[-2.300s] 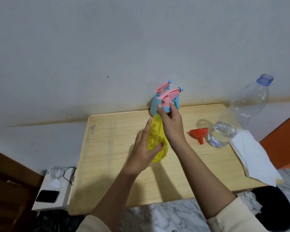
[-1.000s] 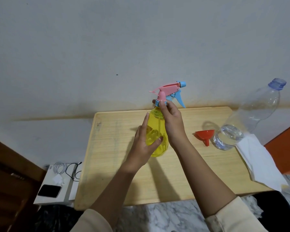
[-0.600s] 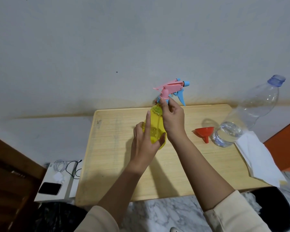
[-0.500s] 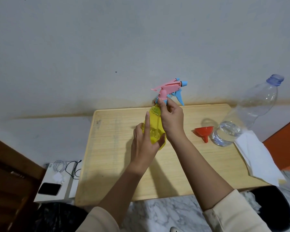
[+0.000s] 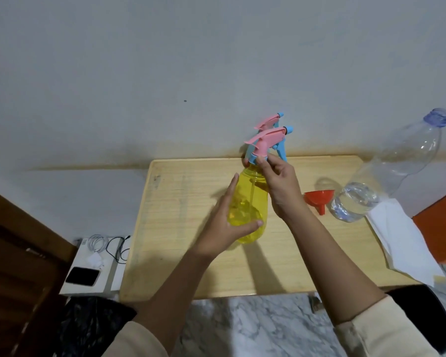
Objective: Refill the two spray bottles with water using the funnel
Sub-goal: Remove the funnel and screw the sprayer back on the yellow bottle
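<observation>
The right hand [image 5: 281, 186] has its grip pinched on the blue collar under the pink spray head [image 5: 264, 141], while the left hand [image 5: 227, 222] is wrapped around the yellow bottle [image 5: 250, 210] standing on the tabletop [image 5: 180, 253]. Unscrewing looks underway; holding the bottle upright and firm should help. The second sprayer [image 5: 268, 121] pokes up behind, and the red funnel [image 5: 319, 199] and water bottle [image 5: 386, 171] wait to the right.

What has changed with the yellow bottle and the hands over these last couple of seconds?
The right hand has kept working at the blue collar under the pink spray head, which swung round. The left hand stayed on the yellow bottle. Red funnel and water bottle look unmoved.
</observation>
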Tool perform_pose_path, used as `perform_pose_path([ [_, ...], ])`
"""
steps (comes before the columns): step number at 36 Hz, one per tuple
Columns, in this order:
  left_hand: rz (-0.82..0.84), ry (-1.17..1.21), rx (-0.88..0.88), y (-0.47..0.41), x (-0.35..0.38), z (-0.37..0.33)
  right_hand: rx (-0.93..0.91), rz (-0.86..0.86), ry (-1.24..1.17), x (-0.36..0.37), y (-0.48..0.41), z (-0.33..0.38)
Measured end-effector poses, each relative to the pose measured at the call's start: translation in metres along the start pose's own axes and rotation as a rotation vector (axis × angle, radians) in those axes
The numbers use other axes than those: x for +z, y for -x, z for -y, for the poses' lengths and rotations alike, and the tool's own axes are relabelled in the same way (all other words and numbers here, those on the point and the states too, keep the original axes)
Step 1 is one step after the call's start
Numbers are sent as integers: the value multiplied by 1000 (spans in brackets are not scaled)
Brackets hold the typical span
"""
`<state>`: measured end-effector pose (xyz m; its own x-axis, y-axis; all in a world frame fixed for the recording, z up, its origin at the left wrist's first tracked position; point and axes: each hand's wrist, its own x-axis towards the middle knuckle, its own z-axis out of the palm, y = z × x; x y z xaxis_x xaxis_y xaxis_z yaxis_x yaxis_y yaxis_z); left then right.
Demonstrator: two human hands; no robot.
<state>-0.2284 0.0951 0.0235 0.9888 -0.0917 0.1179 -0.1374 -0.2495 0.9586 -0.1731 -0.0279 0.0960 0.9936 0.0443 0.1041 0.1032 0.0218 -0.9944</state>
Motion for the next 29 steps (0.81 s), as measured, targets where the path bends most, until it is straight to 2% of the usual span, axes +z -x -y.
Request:
perform_pose_path([
  [7, -267, -184, -19, 17, 25, 2, -125, -108, 353, 14, 11, -10],
  [11, -419, -284, -32, 30, 35, 9, -111, -212, 449, 16, 16, -16],
  [17, -596, -575, 113, 46, 44, 17, -17, -17, 279, 36, 4, -25],
  [20, -556, -583, 41, 53, 43, 21, -50, -51, 241, 45, 1, -28],
  [24, -433, -251, -86, 66, 27, 19, -42, 15, 260, 52, 3, -34],
  [29, -270, -59, -195, 66, 2, 14, -36, 6, 251, 55, 6, -33],
])
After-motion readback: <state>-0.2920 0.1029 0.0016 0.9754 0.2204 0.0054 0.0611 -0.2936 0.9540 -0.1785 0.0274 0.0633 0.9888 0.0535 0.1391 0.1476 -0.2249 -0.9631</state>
